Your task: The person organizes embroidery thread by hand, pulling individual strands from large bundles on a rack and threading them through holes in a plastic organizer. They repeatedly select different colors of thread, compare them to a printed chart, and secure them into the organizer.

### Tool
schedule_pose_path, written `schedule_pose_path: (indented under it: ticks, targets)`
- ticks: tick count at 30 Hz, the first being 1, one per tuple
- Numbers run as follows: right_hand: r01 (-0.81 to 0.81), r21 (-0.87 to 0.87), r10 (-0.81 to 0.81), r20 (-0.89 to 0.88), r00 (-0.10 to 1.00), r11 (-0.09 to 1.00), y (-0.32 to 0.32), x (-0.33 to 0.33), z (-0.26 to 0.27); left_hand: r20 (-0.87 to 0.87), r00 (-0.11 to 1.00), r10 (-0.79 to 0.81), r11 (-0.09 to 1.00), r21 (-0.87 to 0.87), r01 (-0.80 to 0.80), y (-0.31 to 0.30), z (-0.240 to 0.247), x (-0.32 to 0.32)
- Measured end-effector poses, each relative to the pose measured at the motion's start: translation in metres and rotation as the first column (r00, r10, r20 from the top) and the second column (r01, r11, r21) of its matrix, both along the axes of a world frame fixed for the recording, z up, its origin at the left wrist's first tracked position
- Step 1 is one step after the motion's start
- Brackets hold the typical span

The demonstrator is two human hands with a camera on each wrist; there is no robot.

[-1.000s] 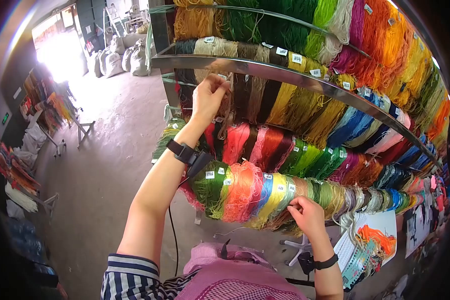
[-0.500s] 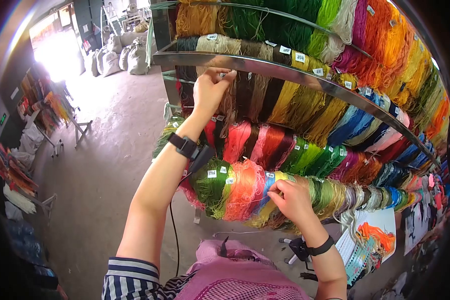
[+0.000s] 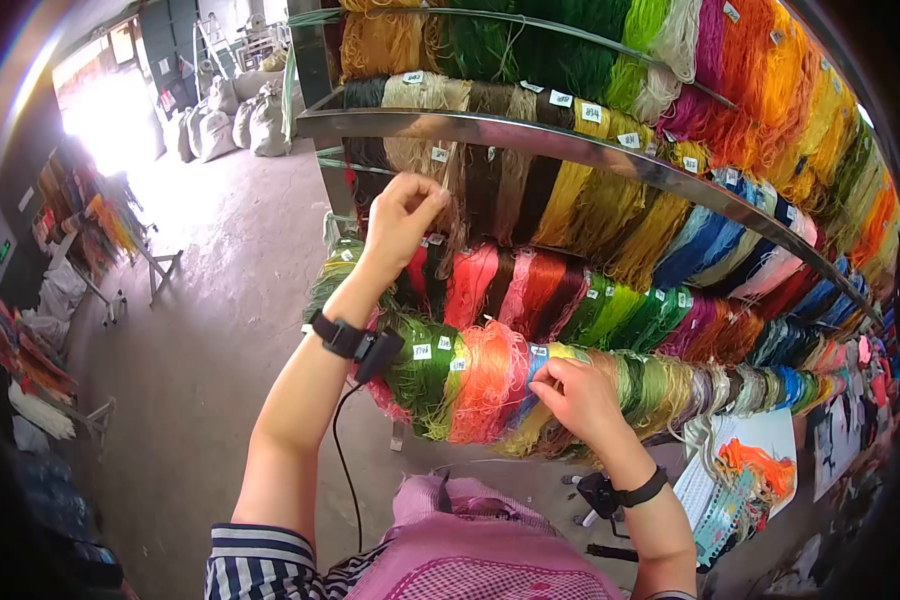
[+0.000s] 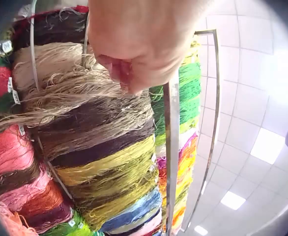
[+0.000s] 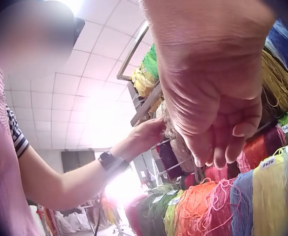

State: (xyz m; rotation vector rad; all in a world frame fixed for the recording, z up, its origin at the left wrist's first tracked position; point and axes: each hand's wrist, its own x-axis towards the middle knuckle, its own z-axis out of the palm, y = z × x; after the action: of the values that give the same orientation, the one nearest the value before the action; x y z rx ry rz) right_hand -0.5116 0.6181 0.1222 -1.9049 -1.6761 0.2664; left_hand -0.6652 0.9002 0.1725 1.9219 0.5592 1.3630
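My left hand (image 3: 402,220) pinches thin beige strands beside the beige skeins (image 3: 428,97) below the metal bar. The left wrist view has these strands (image 4: 104,91) stretched under the bent fingers of that hand (image 4: 144,42). Lower on the rack, my right hand (image 3: 578,398) hovers at the blue and yellow skeins, right of the orange one (image 3: 490,375). From the right wrist, its fingers (image 5: 221,147) hang loosely bent above the blue skein (image 5: 242,201), with no thread visible in them; the head view hides the fingertips' underside.
A curved metal bar (image 3: 570,140) crosses the rack in front of the upper skeins. Many labelled skeins continue rightward. A white board (image 3: 705,480) with loose orange and teal thread stands at lower right. Sacks (image 3: 215,130) lie by the doorway, and a black cable (image 3: 342,455) hangs from the left wrist.
My left hand has come down and left from the bar, drawing beige strands. The right hand moved left from the yellow skeins to the blue one, then stayed nearly still.
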Motion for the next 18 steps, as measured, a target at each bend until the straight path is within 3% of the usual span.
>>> schedule_pose_path:
  ticks: [3, 5, 6, 7, 9, 10, 12, 13, 15, 16, 17, 18]
  targets:
    - [-0.023, 0.072, 0.024, -0.010, 1.000, 0.997, 0.007, 0.000, 0.003, -0.050, 0.993, -0.107, 0.989, 0.101, 0.112, -0.039, 0.000, -0.012]
    - [0.096, 0.208, -0.032, -0.292, 0.956, 0.973, 0.018, -0.005, 0.011, -0.117, 0.975, -0.187, 0.941, 0.263, 0.212, -0.067, -0.018, -0.012]
    - [0.092, 0.201, 0.010, -0.459, 0.888, 0.975, 0.024, -0.006, 0.018, -0.187, 0.956, -0.225, 0.941, 0.211, 0.263, -0.084, -0.023, -0.012]
    - [0.062, 0.291, 0.132, -0.600, 0.789, 0.955, 0.037, -0.004, 0.015, -0.256, 0.930, -0.264, 0.938, 0.155, 0.309, -0.101, -0.027, -0.013]
    - [0.067, 0.319, 0.247, -0.834, 0.493, 0.945, 0.052, -0.010, 0.030, -0.295, 0.920, -0.259, 0.908, 0.250, 0.336, -0.117, -0.040, -0.008]
    - [0.072, 0.320, 0.245, -0.834, 0.494, 0.945, 0.058, -0.016, 0.044, -0.313, 0.902, -0.297, 0.876, 0.287, 0.388, -0.122, -0.045, -0.005]
    - [0.113, 0.206, 0.201, -0.978, 0.054, 0.972, 0.065, -0.025, 0.068, -0.364, 0.874, -0.323, 0.848, 0.299, 0.438, -0.130, -0.050, -0.002]
    - [0.113, 0.210, 0.205, -0.977, 0.057, 0.971, 0.066, -0.017, 0.063, -0.374, 0.868, -0.328, 0.839, 0.306, 0.449, -0.130, -0.049, 0.000]
    - [-0.060, 0.333, 0.338, -0.918, 0.207, 0.941, 0.066, 0.003, 0.044, -0.366, 0.848, -0.383, 0.776, 0.370, 0.510, -0.108, -0.044, 0.008]
    - [0.048, 0.299, 0.277, -0.924, 0.263, 0.953, 0.063, -0.003, 0.048, -0.387, 0.865, -0.320, 0.717, 0.497, 0.488, -0.092, -0.038, 0.013]
    - [0.045, 0.297, 0.275, -0.924, 0.265, 0.954, 0.056, -0.002, 0.049, -0.497, 0.844, -0.203, 0.714, 0.514, 0.475, -0.074, -0.026, 0.014]
    - [0.050, 0.270, 0.246, -0.927, 0.284, 0.961, 0.045, 0.002, 0.047, -0.462, 0.876, -0.138, 0.700, 0.580, 0.416, -0.051, -0.022, 0.021]
